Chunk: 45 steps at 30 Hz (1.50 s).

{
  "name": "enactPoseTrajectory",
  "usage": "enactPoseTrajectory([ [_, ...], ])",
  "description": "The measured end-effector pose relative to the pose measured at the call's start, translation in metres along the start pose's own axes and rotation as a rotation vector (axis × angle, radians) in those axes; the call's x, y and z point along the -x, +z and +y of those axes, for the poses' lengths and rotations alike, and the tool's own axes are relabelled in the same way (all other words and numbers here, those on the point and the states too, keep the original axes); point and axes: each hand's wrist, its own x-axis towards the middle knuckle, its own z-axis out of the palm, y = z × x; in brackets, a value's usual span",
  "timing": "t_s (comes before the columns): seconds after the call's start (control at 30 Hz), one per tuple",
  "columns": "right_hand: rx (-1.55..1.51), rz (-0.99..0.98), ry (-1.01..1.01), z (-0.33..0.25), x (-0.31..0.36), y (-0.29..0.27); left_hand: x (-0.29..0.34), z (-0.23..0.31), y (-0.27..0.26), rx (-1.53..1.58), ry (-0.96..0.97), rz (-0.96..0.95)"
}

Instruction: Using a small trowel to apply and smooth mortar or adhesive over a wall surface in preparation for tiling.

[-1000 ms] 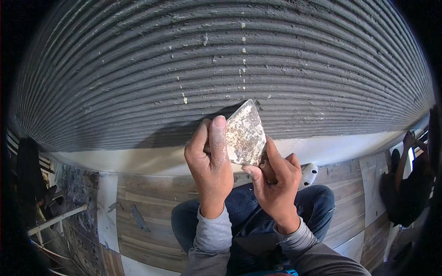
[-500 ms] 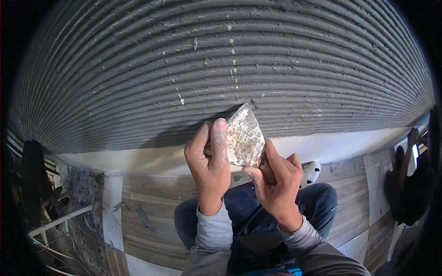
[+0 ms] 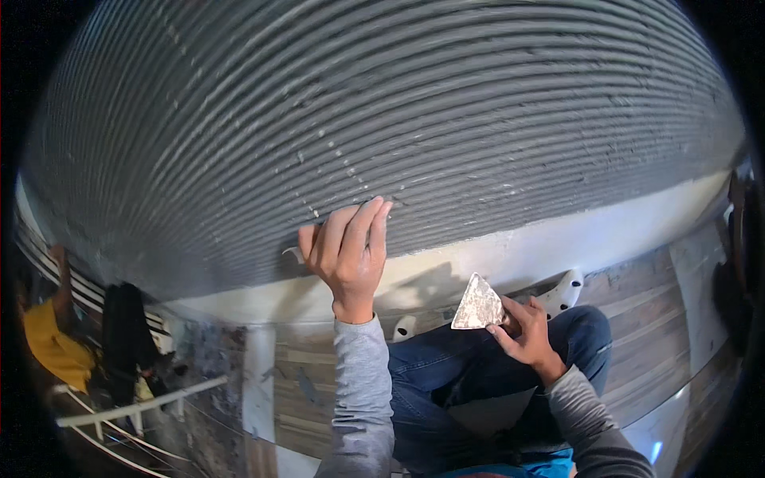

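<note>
My right hand [image 3: 526, 331] grips a small pointed trowel [image 3: 478, 304] by its handle, low over my lap and apart from the wall. Pale dried mortar crusts its blade, and my fingers hide most of the handle. My left hand [image 3: 348, 251] is raised to the grey mortar wall [image 3: 478, 143], its fingers curled with the tips at the ridges. A thin, pale, curved edge [image 3: 295, 253] shows beside the left thumb; what it belongs to is hidden behind the hand. Horizontal combed ridges cover the mortar, with a few pale drips running down it.
Below the mortar runs a smooth pale wall strip [image 3: 510, 247]. My jeans-clad knees and white shoes [image 3: 563, 293] are close beneath it on wood-look floor tiles [image 3: 629, 319]. A pale metal frame [image 3: 143, 410] stands lower left, near a person in yellow [image 3: 56, 342].
My left hand has come off the trowel blade and reached to the wall. My right hand has carried the trowel down and right, away from the mortar. The view has turned left.
</note>
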Motion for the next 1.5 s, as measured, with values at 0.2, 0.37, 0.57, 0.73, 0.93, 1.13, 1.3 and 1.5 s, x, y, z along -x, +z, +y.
enactPoseTrajectory([
  [0.2,-0.101,-0.143,-0.025,-0.011,-0.002,-0.001,-0.001,-0.016,-0.010,-0.145,0.199,-0.070],
  [0.37,-0.127,-0.167,-0.032,-0.013,0.002,-0.004,-0.010,-0.019,-0.008,-0.202,0.297,-0.077],
  [0.57,-0.124,-0.165,-0.052,-0.011,0.003,-0.001,-0.012,-0.030,-0.005,-0.264,0.385,-0.056],
  [0.73,-0.121,-0.166,-0.050,-0.011,0.002,-0.002,-0.022,-0.034,-0.003,-0.311,0.433,-0.160],
  [0.93,-0.119,-0.202,-0.056,-0.013,0.002,-0.006,-0.018,-0.038,-0.006,-0.242,0.401,-0.171],
  [1.13,-0.131,-0.209,-0.054,-0.014,0.001,-0.005,-0.016,-0.031,-0.012,-0.184,0.446,-0.100],
  [1.3,-0.127,-0.188,-0.070,-0.013,0.001,-0.004,-0.020,-0.031,-0.011,-0.257,0.504,-0.082],
  [1.5,-0.117,-0.263,-0.028,-0.013,0.002,-0.007,-0.021,-0.030,-0.007,-0.270,0.472,-0.119],
])
